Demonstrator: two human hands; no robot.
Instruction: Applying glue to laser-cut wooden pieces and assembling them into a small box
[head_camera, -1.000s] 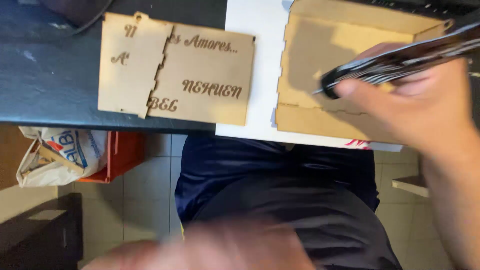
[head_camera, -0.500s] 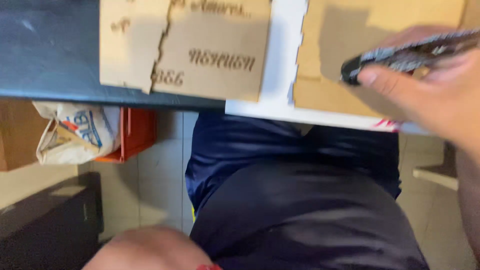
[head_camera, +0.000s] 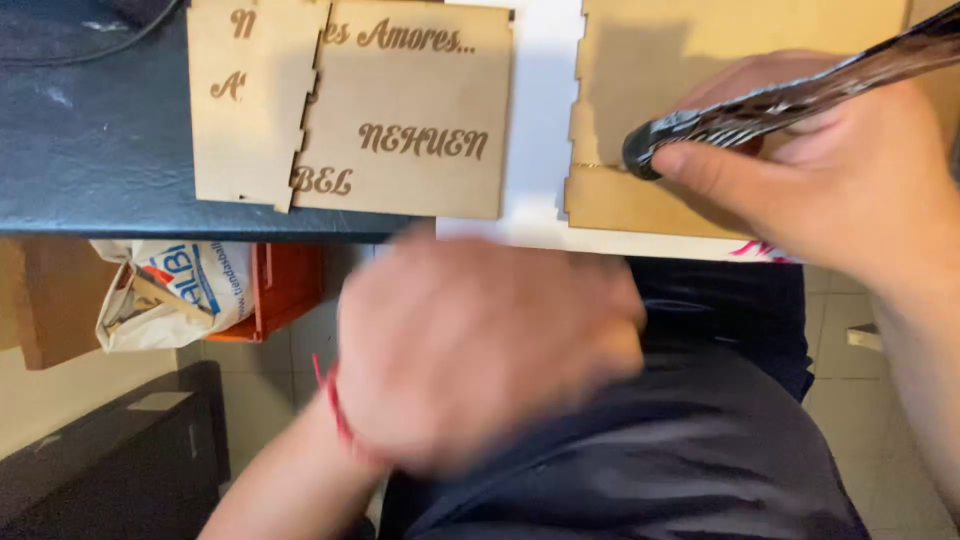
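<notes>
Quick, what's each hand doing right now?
Left hand: blurred, below the table edge, grip cannot be told.
Right hand: closed on a dark tool, tip on a wooden panel.

A crumpled white plastic bag (head_camera: 165, 295) with blue and red print sits below the dark table edge. It leans against an orange plastic crate (head_camera: 285, 290) on the tiled floor.

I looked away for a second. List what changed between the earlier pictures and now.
The left hand, a blur low in the picture before, has come up to just below the table edge; it looks empty. The right hand stays clamped on the dark tool, its tip on the wooden panel. The two engraved wooden pieces lie as before.
</notes>
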